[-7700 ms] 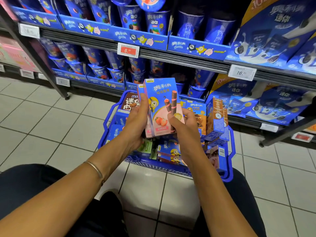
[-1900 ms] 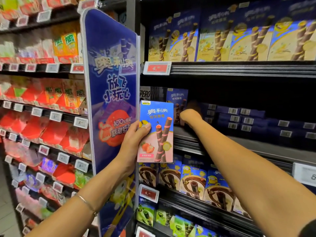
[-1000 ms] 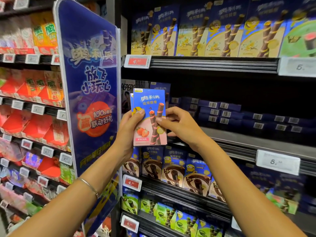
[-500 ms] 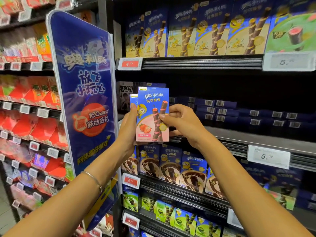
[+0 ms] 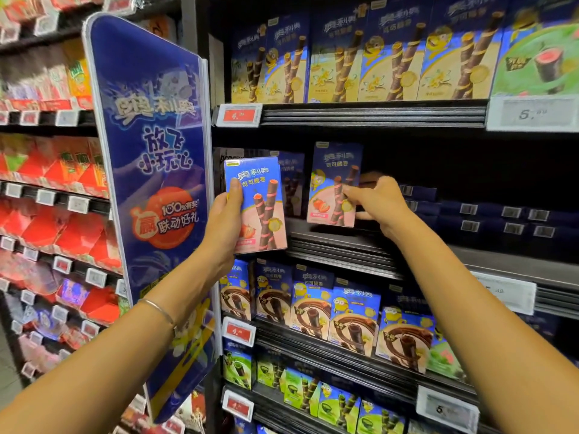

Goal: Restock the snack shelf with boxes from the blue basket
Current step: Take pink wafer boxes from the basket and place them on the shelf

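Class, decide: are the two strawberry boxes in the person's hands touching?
Apart. The head view shows a plain dark gap between the left box and the right box.

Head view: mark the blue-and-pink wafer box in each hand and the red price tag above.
Left-hand blue-and-pink wafer box [image 5: 265, 198]: head view, front panel.
Right-hand blue-and-pink wafer box [image 5: 332, 178]: head view, front panel.
Red price tag [image 5: 238, 115]: head view, red face.

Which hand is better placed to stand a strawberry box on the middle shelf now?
Right. The right hand holds its strawberry box upright at the edge of the middle shelf; the left hand holds the other box further out, in front of the shelf.
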Demonstrator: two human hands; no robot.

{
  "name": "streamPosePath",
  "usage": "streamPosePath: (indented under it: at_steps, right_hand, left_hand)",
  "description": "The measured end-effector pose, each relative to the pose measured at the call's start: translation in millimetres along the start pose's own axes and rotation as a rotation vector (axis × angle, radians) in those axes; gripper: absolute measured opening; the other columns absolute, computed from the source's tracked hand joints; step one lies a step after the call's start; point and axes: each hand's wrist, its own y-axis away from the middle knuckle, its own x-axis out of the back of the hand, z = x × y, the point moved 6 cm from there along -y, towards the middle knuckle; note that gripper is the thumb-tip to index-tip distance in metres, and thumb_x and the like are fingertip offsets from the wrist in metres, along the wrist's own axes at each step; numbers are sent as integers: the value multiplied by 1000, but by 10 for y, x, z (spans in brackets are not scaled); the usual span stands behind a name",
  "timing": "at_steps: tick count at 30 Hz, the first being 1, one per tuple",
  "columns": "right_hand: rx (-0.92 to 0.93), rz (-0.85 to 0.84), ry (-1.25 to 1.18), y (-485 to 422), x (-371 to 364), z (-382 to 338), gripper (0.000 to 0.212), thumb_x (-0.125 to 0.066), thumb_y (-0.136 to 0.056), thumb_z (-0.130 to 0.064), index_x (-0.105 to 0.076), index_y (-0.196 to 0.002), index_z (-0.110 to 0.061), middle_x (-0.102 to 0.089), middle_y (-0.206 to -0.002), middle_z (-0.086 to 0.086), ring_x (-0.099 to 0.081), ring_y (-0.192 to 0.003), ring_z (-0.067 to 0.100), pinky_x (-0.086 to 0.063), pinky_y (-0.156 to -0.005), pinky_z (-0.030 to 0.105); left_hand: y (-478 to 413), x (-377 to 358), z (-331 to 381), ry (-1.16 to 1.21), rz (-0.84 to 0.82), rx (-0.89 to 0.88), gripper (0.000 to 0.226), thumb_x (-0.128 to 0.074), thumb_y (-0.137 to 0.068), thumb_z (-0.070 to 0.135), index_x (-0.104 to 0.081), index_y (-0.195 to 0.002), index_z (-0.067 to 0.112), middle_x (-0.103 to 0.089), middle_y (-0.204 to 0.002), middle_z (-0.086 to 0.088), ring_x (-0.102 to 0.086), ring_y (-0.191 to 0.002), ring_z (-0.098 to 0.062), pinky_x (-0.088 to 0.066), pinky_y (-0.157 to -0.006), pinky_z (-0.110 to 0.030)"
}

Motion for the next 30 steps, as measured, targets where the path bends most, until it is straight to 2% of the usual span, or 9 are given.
streamPosePath:
  at_steps: [2,5,10,13,15,17,22,28,30]
  right_hand:
    - [-49,62,42,-139,3,59,9,-67,-90,-2,-67,-98,-6,-71,-101,19,-68,-85,26,-59,-88,54]
    - [-87,143,201,-338,12,137,17,-59,-87,-3,-68,-100,2,-67,-110,25,-65,-101,37,-56,-92,55]
    - [-72,113,437,-552,-137,192,26,-59,-91,-9,-63,-114,1,-63,-117,23,-62,-106,39,-53,-85,45]
    - [-83,67,509,-637,-259,213,20,-66,-89,-6,-64,-109,-3,-59,-130,23,-60,-111,35,-52,-92,42]
    - [-105,80,528,-689,-298,241,46,-71,-86,-3,-57,-129,-1,-56,-134,23,-59,-118,37,-54,-97,42]
    - [-125,109,575,-713,-329,262,61,-74,-84,-2,-48,-138,3,-55,-135,24,-57,-123,40,-54,-99,46]
    - [-101,169,642,-795,-383,256,48,-66,-94,-11,-49,-137,4,-55,-136,25,-56,-124,41,-52,-100,45]
    - [-65,205,624,-883,-430,283,42,-60,-100,-15,-51,-136,2,-54,-139,24,-54,-127,39,-48,-103,42]
    - [-35,224,626,-884,-439,268,40,-55,-103,-21,-53,-135,2,-55,-139,24,-54,-127,40,-48,-103,44]
  left_hand:
    - [-18,-15,29,-5,-18,-20,58,-42,-108,61,-74,-114,13,-80,-109,-16,-75,-92,-34,-56,-96,-64]
    - [-51,-33,65,2,-7,-31,63,-42,-109,59,-68,-126,4,-76,-118,-22,-71,-98,-40,-54,-97,-67]
    - [-120,-62,79,14,-8,-26,64,-39,-110,59,-65,-131,3,-74,-123,-25,-70,-101,-44,-54,-96,-65]
    - [-167,-64,63,11,-21,-36,60,-38,-110,59,-72,-119,10,-79,-113,-18,-72,-100,-44,-56,-92,-60]
    - [-195,-66,54,19,-28,-28,56,-38,-110,59,-73,-113,16,-79,-109,-15,-72,-99,-45,-56,-90,-58]
    - [-231,-65,49,33,-30,-20,60,-38,-109,61,-71,-120,12,-79,-115,-18,-72,-106,-48,-57,-93,-61]
    - [-335,-58,26,49,-36,-5,65,-39,-107,64,-65,-132,10,-78,-118,-15,-75,-96,-32,-58,-91,-53]
    - [-422,-39,-25,85,-47,21,68,-39,-107,64,-60,-139,8,-77,-122,-14,-76,-104,-34,-60,-93,-51]
    - [-442,-31,-37,92,-54,18,67,-40,-107,64,-61,-137,8,-79,-117,-10,-78,-98,-30,-62,-87,-48]
